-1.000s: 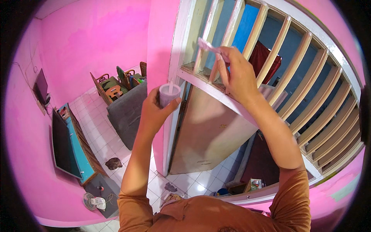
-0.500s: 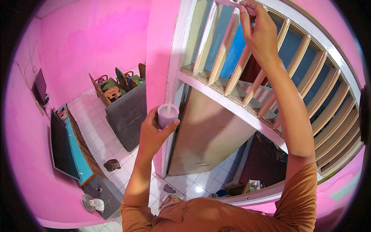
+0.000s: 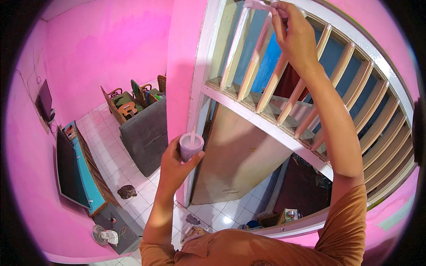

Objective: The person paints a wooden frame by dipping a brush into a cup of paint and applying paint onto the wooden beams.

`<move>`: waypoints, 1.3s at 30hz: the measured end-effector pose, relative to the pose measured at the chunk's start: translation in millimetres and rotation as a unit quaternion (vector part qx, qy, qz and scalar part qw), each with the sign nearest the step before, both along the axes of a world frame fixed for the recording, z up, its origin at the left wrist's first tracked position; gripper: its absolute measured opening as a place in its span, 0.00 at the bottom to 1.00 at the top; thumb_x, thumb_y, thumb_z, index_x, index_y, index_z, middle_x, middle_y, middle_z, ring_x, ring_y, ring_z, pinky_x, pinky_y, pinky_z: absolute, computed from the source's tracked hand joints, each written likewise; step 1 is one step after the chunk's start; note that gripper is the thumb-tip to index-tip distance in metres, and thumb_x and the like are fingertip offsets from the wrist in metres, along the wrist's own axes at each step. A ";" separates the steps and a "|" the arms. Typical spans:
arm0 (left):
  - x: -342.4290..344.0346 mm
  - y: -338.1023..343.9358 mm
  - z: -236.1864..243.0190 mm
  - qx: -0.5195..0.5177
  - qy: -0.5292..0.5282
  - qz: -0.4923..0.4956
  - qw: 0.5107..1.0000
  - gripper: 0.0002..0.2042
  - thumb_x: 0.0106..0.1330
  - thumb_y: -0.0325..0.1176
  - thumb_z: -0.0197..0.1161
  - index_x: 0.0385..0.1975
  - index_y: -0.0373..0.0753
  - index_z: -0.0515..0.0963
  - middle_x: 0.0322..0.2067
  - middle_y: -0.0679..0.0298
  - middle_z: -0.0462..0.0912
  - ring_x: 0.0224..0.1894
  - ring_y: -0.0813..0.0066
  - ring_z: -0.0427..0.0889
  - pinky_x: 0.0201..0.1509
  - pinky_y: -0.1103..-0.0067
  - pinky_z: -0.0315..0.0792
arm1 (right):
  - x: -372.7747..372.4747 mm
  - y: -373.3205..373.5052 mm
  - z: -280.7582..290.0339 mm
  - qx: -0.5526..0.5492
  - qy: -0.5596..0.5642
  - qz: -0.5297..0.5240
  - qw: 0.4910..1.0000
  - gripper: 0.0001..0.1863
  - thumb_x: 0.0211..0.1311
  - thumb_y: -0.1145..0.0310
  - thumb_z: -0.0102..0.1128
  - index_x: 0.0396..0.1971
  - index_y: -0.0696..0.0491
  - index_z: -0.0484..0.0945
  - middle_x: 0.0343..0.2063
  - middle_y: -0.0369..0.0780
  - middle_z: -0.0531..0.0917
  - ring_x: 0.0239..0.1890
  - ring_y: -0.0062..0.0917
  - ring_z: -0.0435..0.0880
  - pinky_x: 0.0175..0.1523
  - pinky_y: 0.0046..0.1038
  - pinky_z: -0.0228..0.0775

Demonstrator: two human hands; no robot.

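Note:
My left hand (image 3: 177, 162) is closed around a small lilac cup (image 3: 191, 150) of pale paint-like liquid, a light stick standing in it, beside the white door frame. My right hand (image 3: 293, 40) is raised high, fingers pinched on a pale pink brush (image 3: 257, 5) at the upper ends of the cream slats (image 3: 235, 57) in the opening over the door. Its bristles are near the top edge of the picture; whether they touch the wood I cannot tell. Below the slats, a brown door (image 3: 235, 155) stands in the doorway.
Pink walls surround me. At left are a grey sofa (image 3: 144, 135), wooden chairs (image 3: 117, 104), a guitar (image 3: 127, 109), a large screen (image 3: 69, 166) on a blue-fronted stand and a fan (image 3: 101, 234). A dark crumpled thing (image 3: 127, 191) lies on the tiled floor.
My right hand has risen up and right with the brush, from the lower part of the slats to their upper ends. My left hand has lowered steadily with the cup.

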State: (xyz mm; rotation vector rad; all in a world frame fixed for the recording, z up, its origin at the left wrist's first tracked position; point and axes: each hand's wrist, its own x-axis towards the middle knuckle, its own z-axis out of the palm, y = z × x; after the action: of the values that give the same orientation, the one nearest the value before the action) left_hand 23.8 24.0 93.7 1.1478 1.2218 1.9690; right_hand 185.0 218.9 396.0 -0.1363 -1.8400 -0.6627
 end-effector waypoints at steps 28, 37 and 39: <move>2.1 -35.0 -35.0 -0.040 -0.026 -0.004 0.999 0.32 0.56 0.27 0.76 0.61 0.31 0.70 0.53 0.58 0.80 0.56 0.71 0.79 0.62 0.73 0.73 | -47.7 -55.1 48.0 0.129 -0.136 -0.154 0.970 0.06 0.67 0.74 0.59 0.38 0.61 0.76 0.22 0.46 0.81 0.23 0.34 0.80 0.32 0.32 0.72; 0.1 -38.3 -44.9 -0.053 -0.026 0.001 0.998 0.34 0.55 0.28 0.77 0.62 0.30 0.69 0.54 0.57 0.78 0.57 0.69 0.79 0.63 0.72 0.72 | -57.0 -51.2 52.6 0.094 -0.144 -0.170 0.970 0.06 0.64 0.74 0.58 0.36 0.61 0.76 0.20 0.47 0.80 0.23 0.34 0.80 0.31 0.34 0.72; 0.8 -38.4 -46.4 -0.060 -0.032 -0.009 0.998 0.34 0.55 0.27 0.77 0.62 0.30 0.68 0.54 0.57 0.78 0.57 0.69 0.79 0.64 0.72 0.71 | -59.3 -54.4 43.4 0.053 -0.171 -0.181 0.967 0.06 0.64 0.73 0.58 0.35 0.61 0.76 0.20 0.47 0.80 0.23 0.35 0.81 0.31 0.34 0.73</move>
State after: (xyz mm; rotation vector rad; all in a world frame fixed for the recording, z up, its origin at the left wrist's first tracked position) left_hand 24.7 -14.4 47.3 1.0247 1.2726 1.8769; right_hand 125.7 164.4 439.4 -0.3084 -2.1262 -1.0932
